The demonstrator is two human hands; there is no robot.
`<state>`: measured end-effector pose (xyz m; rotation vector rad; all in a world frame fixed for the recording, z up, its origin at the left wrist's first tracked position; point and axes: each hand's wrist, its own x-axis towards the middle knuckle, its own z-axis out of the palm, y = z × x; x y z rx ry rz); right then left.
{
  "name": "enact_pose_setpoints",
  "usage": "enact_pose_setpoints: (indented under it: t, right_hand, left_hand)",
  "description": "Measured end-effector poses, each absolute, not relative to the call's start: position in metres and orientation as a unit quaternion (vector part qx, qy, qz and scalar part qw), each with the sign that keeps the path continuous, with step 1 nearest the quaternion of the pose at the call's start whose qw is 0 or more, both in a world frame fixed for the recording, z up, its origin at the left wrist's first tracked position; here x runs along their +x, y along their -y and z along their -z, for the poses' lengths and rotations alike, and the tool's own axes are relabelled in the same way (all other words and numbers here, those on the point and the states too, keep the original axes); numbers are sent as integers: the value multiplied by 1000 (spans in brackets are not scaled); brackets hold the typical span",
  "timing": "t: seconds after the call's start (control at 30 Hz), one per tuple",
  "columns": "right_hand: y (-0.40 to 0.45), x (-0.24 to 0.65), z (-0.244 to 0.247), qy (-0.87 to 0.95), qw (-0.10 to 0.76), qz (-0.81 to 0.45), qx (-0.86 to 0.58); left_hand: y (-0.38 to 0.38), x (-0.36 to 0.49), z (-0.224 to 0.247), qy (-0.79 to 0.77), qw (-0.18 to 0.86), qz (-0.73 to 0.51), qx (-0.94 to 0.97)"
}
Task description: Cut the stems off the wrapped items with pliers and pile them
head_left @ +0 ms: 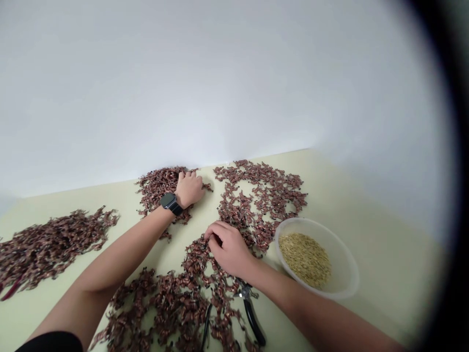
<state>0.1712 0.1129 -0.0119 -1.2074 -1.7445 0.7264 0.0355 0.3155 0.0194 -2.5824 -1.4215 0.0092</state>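
Observation:
My left hand [189,189], with a dark watch [171,203] on its wrist, reaches to the right edge of a back pile [157,183] of small, shiny brown pieces with thin limbs, like tiny animal figures. Its fingers curl down, and their tips are hidden; brown pieces stick out beside them. Nearer to me, my right hand [229,247] is bent with thumb and fingers drawn together, the fingertips at a small brown figure [202,243] at the edge of the front spread. Whether that figure is lifted I cannot tell. Black-handled pliers [252,320] lie below my right forearm.
A translucent bowl [346,274] with yellowish grain-like bits [305,259] stands on the right. Another heap of brown figures [54,244] lies far left; a looser spread [264,188] lies at the back right. A white wall [227,83] rises behind the pale yellow table [120,193].

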Motion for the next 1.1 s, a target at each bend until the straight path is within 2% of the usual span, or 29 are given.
enact_pose_setpoints:
  t: [0.1, 0.43, 0.9, 1.1]
  right_hand:
    - [-113, 171, 12, 701, 434, -292, -485]
    - [-113, 171, 11, 700, 433, -293, -487]
    - [-113, 171, 11, 702, 437, -290, -482]
    - [-113, 171, 10, 702, 438, -290, -481]
  left_hand:
    - [-319, 44, -18, 477, 94, 15, -874]
    - [-369, 83, -10, 419, -43, 57, -905]
    - [-387, 82, 7, 444, -92, 82, -888]
    - [-388, 77, 0, 465, -87, 106, -874]
